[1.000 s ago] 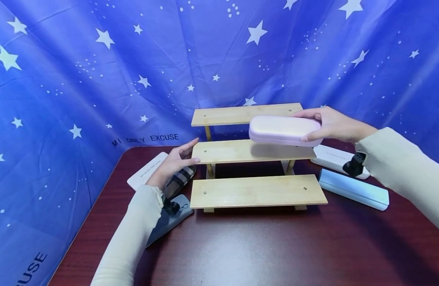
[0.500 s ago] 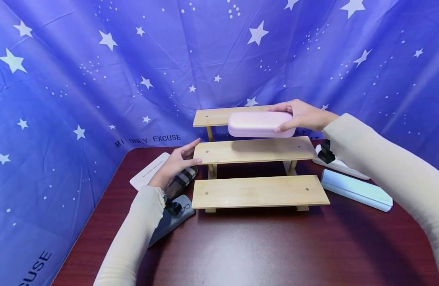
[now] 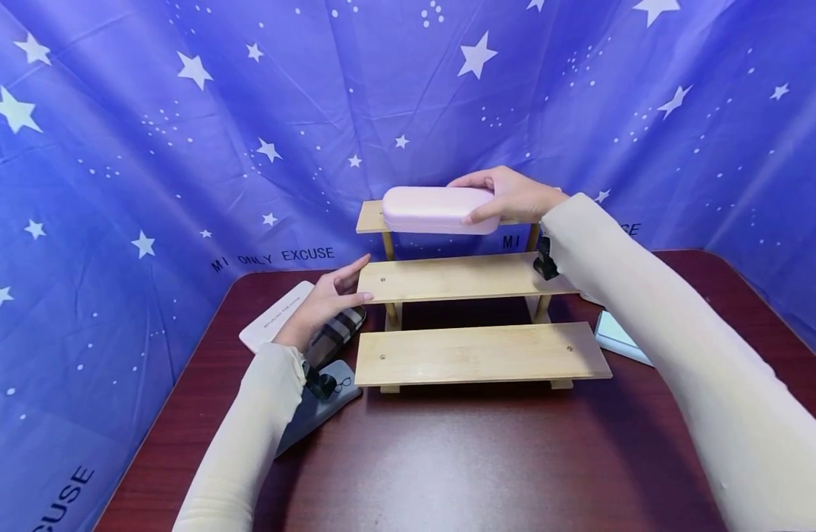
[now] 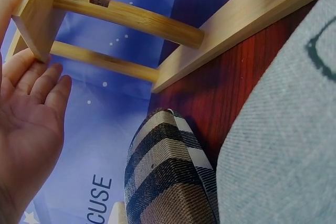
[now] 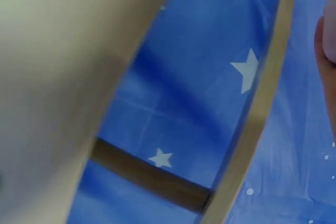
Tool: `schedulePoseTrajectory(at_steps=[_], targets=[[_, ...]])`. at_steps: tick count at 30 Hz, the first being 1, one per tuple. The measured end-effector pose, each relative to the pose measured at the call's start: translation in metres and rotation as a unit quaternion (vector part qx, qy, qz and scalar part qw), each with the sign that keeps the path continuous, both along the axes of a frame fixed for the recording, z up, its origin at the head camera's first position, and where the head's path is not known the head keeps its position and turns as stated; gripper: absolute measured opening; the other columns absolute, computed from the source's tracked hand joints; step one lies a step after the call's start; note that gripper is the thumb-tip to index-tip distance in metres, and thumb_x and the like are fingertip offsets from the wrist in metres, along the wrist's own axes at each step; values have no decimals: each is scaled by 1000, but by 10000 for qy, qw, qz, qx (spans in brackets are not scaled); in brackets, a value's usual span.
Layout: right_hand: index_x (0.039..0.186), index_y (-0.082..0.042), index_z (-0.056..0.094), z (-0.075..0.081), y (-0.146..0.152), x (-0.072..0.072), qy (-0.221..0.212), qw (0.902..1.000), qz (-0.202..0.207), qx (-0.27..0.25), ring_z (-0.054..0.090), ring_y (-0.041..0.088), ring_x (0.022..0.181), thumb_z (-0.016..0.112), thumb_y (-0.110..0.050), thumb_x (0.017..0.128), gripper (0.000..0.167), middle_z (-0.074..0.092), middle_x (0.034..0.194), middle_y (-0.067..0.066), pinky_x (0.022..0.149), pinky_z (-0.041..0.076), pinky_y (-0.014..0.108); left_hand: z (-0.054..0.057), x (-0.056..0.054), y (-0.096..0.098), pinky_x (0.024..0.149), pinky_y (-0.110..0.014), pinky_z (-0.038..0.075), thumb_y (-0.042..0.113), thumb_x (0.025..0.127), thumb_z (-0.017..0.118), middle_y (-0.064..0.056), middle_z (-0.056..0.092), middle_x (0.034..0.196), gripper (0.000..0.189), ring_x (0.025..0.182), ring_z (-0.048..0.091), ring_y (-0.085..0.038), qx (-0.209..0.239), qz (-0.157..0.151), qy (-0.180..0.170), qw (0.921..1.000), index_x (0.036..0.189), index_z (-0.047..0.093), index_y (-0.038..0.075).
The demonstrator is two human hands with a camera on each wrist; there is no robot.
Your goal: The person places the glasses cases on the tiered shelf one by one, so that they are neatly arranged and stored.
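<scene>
My right hand (image 3: 517, 196) holds a pale pink glasses case (image 3: 434, 210) by its right end, thumb on the front. The case is at the height of the top board of a three-step wooden display rack (image 3: 484, 355). Whether it touches that board cannot be told. My left hand (image 3: 323, 304) grips the left end of the rack's middle board, thumb at the near edge and fingers at the far one. In the left wrist view, the left hand's fingertips (image 4: 59, 85) lie by the board's edge. The right wrist view catches only a sliver of hand and case.
Left of the rack lie a white case (image 3: 275, 318), a plaid glasses case (image 4: 168, 182) and a grey case (image 3: 317, 414) with a glasses drawing. A light blue case (image 3: 620, 340) lies at right, partly behind my sleeve. A starry blue curtain (image 3: 314, 89) hangs behind the table.
My right hand has carried the pink glasses case leftward and up, from over the middle board's right part to the top board. My left hand stays on the rack.
</scene>
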State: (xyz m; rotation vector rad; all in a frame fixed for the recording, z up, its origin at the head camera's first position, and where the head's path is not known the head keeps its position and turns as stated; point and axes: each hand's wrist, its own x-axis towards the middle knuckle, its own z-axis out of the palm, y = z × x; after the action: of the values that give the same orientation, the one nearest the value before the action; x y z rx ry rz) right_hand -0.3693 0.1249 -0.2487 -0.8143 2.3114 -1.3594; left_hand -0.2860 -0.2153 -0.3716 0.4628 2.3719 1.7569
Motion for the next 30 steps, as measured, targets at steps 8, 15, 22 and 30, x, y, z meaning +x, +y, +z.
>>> schedulePoseTrajectory(at_steps=[8,15,22,30], targets=[[134,-9,53,0,-12,-18,154,9996,105,234,48,18,105,74,-9,74,63,56,123,9,88,40,28,-3,-1,-1,107,-41,34,11,85,69,-13,44,143,72,130,44,-24,6,7,-22,10000,147,34,19],[133,-7,54,8,-31,-27,375,9985,278,271,49,16,104,73,-8,73,63,58,124,10,91,38,27,-4,-2,-1,107,-40,34,11,86,69,-13,42,144,72,131,43,-24,23,-22,49,10000,148,32,17],[131,-8,56,16,-49,-32,618,9972,284,296,51,14,102,73,-9,72,61,60,121,8,90,39,26,9,6,2,108,-42,32,8,86,66,-15,38,146,73,132,40,-27,75,-71,-65,9999,149,28,12],[132,-7,55,3,-59,-42,661,9962,263,507,50,15,102,73,-10,72,62,59,123,10,89,39,24,21,14,7,107,-39,34,2,87,63,-19,37,146,72,132,40,-30,77,-122,-101,9998,149,26,8]])
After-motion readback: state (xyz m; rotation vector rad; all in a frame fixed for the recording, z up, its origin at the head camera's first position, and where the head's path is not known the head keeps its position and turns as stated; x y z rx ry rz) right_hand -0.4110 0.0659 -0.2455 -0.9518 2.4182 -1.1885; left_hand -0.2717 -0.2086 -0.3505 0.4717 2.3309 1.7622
